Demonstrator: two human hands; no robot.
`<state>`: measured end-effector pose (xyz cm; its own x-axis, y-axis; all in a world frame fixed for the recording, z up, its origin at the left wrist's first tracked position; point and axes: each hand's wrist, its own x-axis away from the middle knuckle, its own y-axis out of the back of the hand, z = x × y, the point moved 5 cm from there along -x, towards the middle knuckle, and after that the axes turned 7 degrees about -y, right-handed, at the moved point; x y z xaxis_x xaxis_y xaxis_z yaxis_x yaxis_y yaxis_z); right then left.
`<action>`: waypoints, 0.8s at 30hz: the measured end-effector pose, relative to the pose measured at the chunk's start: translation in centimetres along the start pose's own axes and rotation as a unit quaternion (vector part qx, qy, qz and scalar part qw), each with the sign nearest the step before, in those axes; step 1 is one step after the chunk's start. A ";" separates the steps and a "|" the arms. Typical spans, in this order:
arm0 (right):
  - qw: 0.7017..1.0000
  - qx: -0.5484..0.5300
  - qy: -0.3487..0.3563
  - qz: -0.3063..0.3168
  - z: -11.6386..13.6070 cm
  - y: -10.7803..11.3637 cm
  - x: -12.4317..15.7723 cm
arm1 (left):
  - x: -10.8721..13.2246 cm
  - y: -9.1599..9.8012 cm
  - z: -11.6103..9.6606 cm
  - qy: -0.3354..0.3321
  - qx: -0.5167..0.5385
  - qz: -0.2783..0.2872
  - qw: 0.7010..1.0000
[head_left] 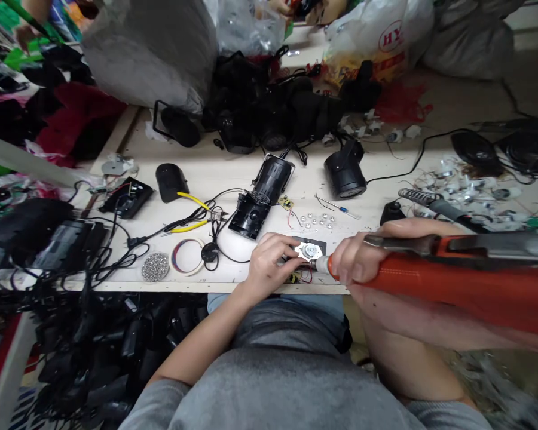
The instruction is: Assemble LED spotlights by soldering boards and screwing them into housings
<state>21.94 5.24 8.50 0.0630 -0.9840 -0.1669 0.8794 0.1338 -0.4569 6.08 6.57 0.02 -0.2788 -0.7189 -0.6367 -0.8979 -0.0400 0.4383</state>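
My right hand (358, 257) is wrapped round an orange power screwdriver (452, 280), held level, its tip pointing left. That tip meets the near edge of a white metal plate with a round motor-like centre (311, 251), which lies on a dark rectangular part (323, 243). With bent fingers my left hand (266, 260) holds the plate's left side; part of it is hidden under the fingers. Thin red wires and a small circuit board (295, 278) show just below. Several small clear round pieces (316, 221) sit beyond the plate.
Left of my hands lie yellow-handled pliers (190, 226), a tape roll (186, 257), a round heap of screws (155, 267) and black cables. Black lamp-like housings (269, 179) stand further back. Small wired motors (457, 185) cover the right, near a soldering iron stand (419, 196). Bags line the back.
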 end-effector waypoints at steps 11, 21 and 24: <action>0.997 0.042 0.050 0.034 -0.7 -1.7 -0.5 | 0.4 -0.1 -0.1 -0.031 0.026 -0.001 0.999; 0.994 0.075 0.067 0.030 -2.7 -0.9 -1.9 | 0.7 -1.5 1.7 0.046 0.062 0.067 0.995; 0.995 0.066 0.070 0.041 -3.9 0.0 -2.4 | 0.8 -2.4 2.1 0.067 0.065 0.105 0.990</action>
<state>19.95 8.10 5.47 0.0785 -0.9431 -0.3231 0.9289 0.1869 -0.3197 7.34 7.54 -2.83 -0.4239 -0.7874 -0.4475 -0.8636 0.2025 0.4616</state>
